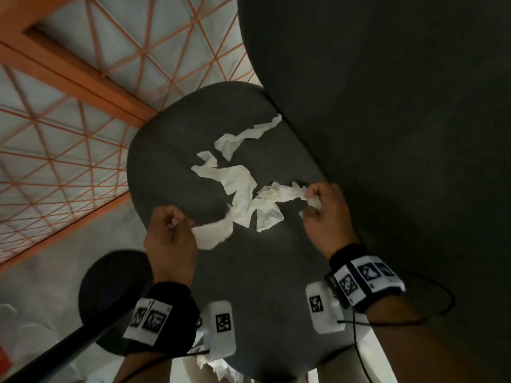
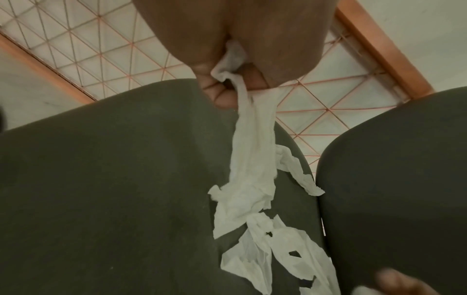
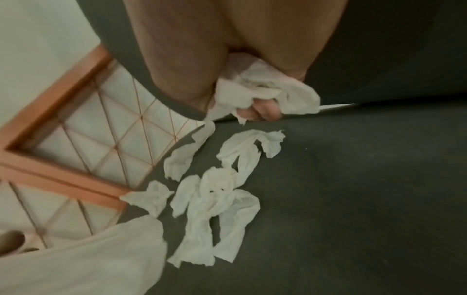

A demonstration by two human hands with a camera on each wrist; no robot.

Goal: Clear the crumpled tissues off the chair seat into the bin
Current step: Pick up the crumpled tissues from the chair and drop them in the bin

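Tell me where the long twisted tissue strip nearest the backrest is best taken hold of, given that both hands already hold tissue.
Judging from its pose, take the long twisted strip at its wide bunched lower end, coming from above and from the seat's open front. The thin tail runs up against the backrest, leaving little room there. The left hand and right hand each already grip tissue.

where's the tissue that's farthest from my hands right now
In the head view it lies on the chair seat, the strip toward the backrest, beyond the middle tissue.

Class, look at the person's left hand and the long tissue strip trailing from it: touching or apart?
Touching. The left wrist view shows the left hand pinching the tissue strip between thumb and fingers.
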